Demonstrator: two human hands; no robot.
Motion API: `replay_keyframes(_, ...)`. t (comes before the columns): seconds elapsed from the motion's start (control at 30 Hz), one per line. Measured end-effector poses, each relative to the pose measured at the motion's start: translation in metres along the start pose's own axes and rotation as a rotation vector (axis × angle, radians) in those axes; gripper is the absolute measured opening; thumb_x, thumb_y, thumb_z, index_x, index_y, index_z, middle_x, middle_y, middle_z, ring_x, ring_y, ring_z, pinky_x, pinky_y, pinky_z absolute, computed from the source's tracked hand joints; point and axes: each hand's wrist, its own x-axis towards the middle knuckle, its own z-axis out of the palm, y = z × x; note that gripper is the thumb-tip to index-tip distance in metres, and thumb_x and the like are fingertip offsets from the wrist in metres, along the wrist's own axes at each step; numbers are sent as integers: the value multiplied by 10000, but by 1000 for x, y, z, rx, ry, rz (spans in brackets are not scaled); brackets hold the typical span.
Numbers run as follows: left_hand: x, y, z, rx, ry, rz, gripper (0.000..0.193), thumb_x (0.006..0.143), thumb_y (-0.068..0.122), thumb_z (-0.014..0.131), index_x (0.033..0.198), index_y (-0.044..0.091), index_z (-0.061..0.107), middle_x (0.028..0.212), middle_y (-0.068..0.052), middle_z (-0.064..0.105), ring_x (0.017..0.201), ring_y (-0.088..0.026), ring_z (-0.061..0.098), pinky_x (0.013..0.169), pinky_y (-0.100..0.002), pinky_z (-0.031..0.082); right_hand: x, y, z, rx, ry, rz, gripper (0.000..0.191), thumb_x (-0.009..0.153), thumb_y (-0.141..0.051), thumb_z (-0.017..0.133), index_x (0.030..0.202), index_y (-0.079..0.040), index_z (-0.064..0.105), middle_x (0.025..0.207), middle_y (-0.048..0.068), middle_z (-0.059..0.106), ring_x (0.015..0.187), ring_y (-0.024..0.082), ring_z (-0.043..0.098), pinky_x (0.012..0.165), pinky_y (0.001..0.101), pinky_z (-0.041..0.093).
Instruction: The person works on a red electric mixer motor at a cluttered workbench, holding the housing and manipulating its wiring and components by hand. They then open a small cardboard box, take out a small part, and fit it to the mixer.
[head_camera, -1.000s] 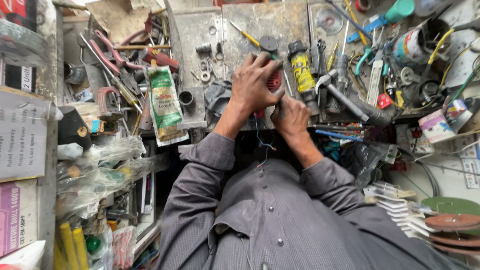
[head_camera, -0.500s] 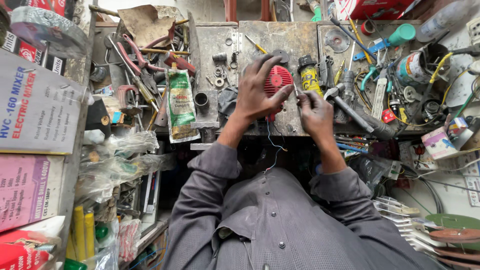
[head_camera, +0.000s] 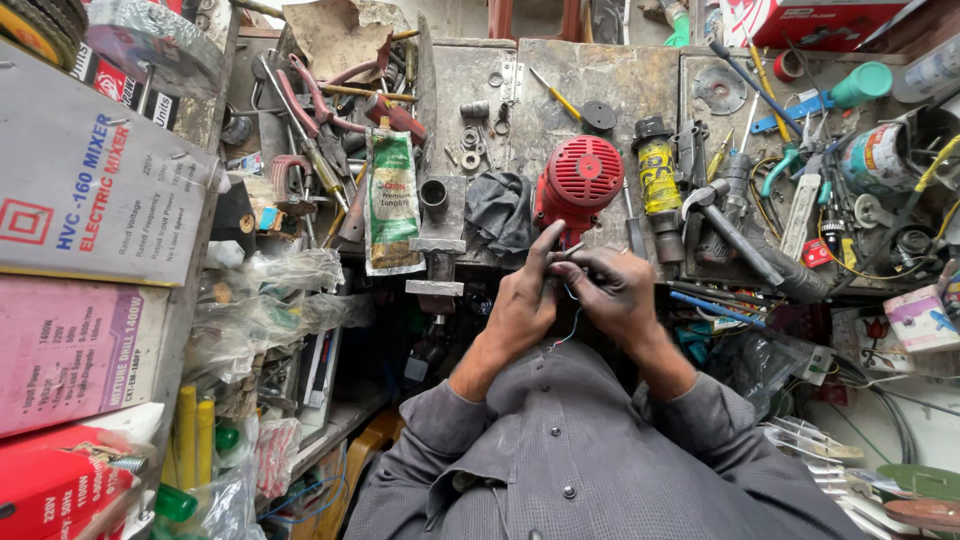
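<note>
Wires (head_camera: 566, 330), thin and blue, run between both hands just below the red motor housing (head_camera: 580, 185), which stands at the near edge of the metal bench (head_camera: 470, 80). Left of the housing lie a green packet (head_camera: 392, 200), a black rag (head_camera: 500, 212) and red-handled pliers (head_camera: 318, 100). The left hand (head_camera: 525, 305) pinches the wires just under the housing, fingers closed. The right hand (head_camera: 612, 290) touches it, fingers curled around the same wires. Right of the housing stands a yellow can (head_camera: 660, 175).
</note>
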Motion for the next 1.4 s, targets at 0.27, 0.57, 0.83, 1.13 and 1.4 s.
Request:
replay_keyframes(0.27, 29, -60, -21, 347, 144, -169, 273, 1006, 185, 614, 1269, 129, 666, 1107, -165, 737, 1014, -381, 708, 820, -436, 554, 115, 50, -49, -115, 201, -115, 381, 1194, -289, 535, 992, -21, 713, 920, 113, 657, 857, 275, 644, 790, 394, 480)
replay_keyframes(0.57, 53, -91, -7, 703, 137, -23, 228, 907, 148, 638, 1117, 146, 727, 934, -116, 701, 857, -362, 693, 738, -484, 536, 125, 46, 28, -318, -116, 64, 246, 1010, -339, 652, 1029, -122, 765, 1100, 107, 717, 970, 349, 675, 866, 476, 496)
replay_keyframes(0.83, 51, -86, -2, 757, 106, -154, 296, 859, 233, 639, 1140, 185, 720, 831, -154, 729, 753, -395, 708, 681, -527, 553, 125, 50, 29, -282, -155, 163, 238, 962, -361, 699, 990, -137, 775, 991, 72, 751, 903, 300, 706, 817, 449, 513)
replay_keyframes(1.13, 59, -91, 4, 951, -28, -181, 205, 962, 314, 615, 948, 116, 667, 714, -162, 701, 647, -409, 693, 574, -546, 533, 124, 47, 30, -341, -214, 189, 356, 917, -478, 737, 1032, -143, 770, 979, 96, 717, 963, 316, 662, 890, 468, 470)
replay_keyframes(1.4, 76, -103, -23, 1053, -245, 62, 249, 738, 102, 656, 974, 20, 653, 938, -144, 641, 835, -339, 662, 631, -450, 552, 100, 39, 25, -529, -124, 41, 670, 754, -548, 811, 1221, -83, 691, 1163, 142, 659, 1112, 358, 592, 925, 505, 463)
